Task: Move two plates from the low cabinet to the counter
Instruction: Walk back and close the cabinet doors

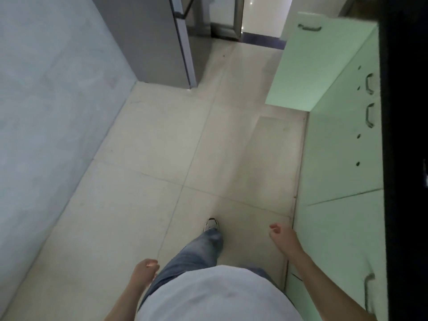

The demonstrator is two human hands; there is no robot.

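Note:
A row of pale green low cabinets (342, 158) runs along the right, under the dark edge of the counter (403, 135). One cabinet door (319, 61) farther ahead stands swung open into the walkway. No plates show in the view. My left hand (144, 273) hangs by my hip with loosely curled fingers and holds nothing. My right hand (282, 236) hangs in front of the nearest cabinet front, fingers loosely curled, also holding nothing.
A grey wall (51, 112) borders the left. A grey fridge (148, 38) stands ahead on the left, narrowing the passage beside the open door. Tiled floor (185, 158) stretches ahead to a doorway (234, 19). My leg and shoe (212, 224) step forward.

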